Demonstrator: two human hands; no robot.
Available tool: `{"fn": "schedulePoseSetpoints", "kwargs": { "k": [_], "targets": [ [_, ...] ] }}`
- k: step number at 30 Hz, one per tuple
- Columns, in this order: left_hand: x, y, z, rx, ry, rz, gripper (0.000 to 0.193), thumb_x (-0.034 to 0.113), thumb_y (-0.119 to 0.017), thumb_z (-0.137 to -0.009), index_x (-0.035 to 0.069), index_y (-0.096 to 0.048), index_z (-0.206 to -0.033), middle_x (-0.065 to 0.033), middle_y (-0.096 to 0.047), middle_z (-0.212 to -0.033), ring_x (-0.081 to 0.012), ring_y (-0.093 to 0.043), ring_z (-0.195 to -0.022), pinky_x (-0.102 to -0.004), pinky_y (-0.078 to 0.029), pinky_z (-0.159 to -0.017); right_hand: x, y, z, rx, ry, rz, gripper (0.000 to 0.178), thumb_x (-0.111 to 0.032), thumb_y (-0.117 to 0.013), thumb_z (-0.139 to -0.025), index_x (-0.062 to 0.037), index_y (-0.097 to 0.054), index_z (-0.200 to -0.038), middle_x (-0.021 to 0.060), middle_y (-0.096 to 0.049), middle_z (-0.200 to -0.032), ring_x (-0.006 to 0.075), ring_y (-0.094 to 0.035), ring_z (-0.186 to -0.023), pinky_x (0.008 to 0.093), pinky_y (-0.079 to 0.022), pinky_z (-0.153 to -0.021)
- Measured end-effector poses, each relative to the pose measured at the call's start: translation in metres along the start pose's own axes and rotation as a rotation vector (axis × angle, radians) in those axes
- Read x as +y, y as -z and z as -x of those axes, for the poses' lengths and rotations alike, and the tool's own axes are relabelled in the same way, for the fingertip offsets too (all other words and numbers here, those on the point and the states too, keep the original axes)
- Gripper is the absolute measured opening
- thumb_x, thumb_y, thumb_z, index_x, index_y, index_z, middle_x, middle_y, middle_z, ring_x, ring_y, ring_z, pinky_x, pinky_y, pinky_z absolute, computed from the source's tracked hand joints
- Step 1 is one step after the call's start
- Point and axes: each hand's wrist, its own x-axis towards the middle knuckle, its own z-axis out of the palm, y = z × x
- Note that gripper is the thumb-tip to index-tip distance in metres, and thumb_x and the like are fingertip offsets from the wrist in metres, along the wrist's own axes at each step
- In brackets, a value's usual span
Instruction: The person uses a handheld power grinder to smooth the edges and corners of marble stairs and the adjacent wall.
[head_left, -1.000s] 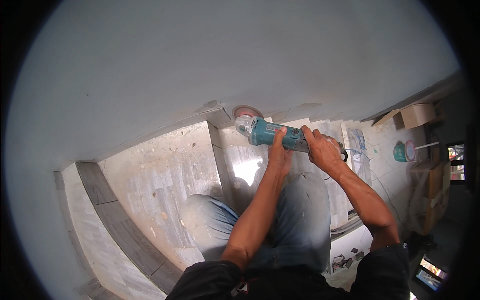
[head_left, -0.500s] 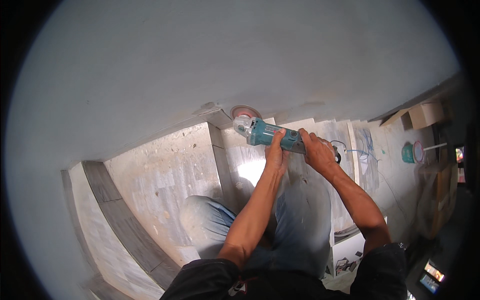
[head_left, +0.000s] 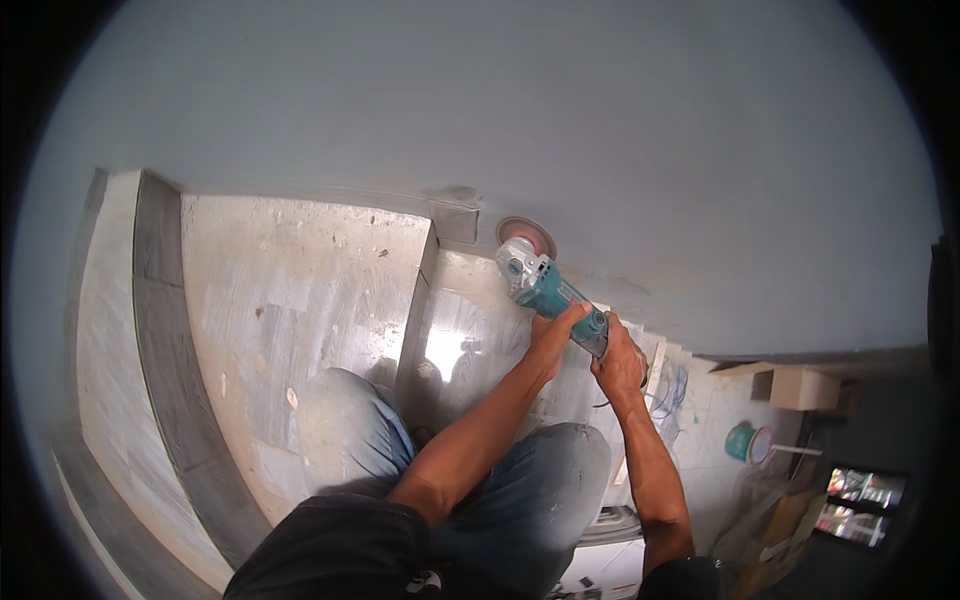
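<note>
Both of my hands grip a teal angle grinder (head_left: 548,290). My left hand (head_left: 556,338) wraps the middle of its body, and my right hand (head_left: 620,360) holds the rear handle. The reddish disc (head_left: 526,236) at its silver head sits against the foot of the pale grey wall (head_left: 520,110), where the wall meets the polished stone floor (head_left: 300,300). A small grey tile piece (head_left: 455,222) stands at the wall base just left of the disc. My knees in dusty jeans (head_left: 350,440) are bent under my arms.
A dark stone strip (head_left: 165,370) runs along the floor at the left. At the right lie a cardboard box (head_left: 803,388), a teal round container (head_left: 742,440), loose cable (head_left: 672,392) and a wooden batten (head_left: 655,362).
The view has swung, so the floor and wall corner sit further left and lower. The grinder and both hands stay in the same grip at the wall base.
</note>
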Motion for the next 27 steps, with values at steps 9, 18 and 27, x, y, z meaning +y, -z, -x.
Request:
{"fn": "schedulePoseSetpoints", "kwargs": {
  "k": [9,18,27],
  "targets": [
    [-0.010,-0.001,-0.007,-0.048,-0.069,0.092,0.043,0.028,-0.076,-0.082,0.006,-0.055,-0.113,-0.0055,-0.061,-0.106,-0.0172,-0.059,-0.102,-0.0392,-0.044,-0.091,0.005,0.007,-0.008,0.060,0.088,0.078,0.087,-0.003,-0.081,-0.061,-0.0105,-0.043,-0.139,0.0169,-0.064,-0.106,0.0370,-0.066,-0.091,0.0457,-0.053,-0.078],
    [-0.007,-0.007,-0.005,-0.080,-0.061,0.141,0.042,0.028,-0.076,-0.083,0.007,-0.055,-0.112,-0.0055,-0.060,-0.107,-0.0166,-0.057,-0.104,-0.0393,-0.043,-0.092,0.007,0.019,-0.012,0.078,0.122,0.183,0.087,-0.003,-0.081,-0.060,-0.0109,-0.043,-0.138,0.0159,-0.063,-0.102,0.0359,-0.066,-0.088,0.0461,-0.053,-0.076],
    [-0.003,-0.008,-0.003,-0.116,-0.097,0.174,0.040,0.028,-0.075,-0.084,0.009,-0.056,-0.112,-0.0036,-0.059,-0.106,-0.0156,-0.057,-0.104,-0.0401,-0.042,-0.092,0.000,0.028,-0.013,0.072,0.124,0.196,0.087,-0.003,-0.081,-0.059,-0.0104,-0.044,-0.137,0.0155,-0.062,-0.102,0.0371,-0.066,-0.088,0.0472,-0.053,-0.076]
  ]
}}
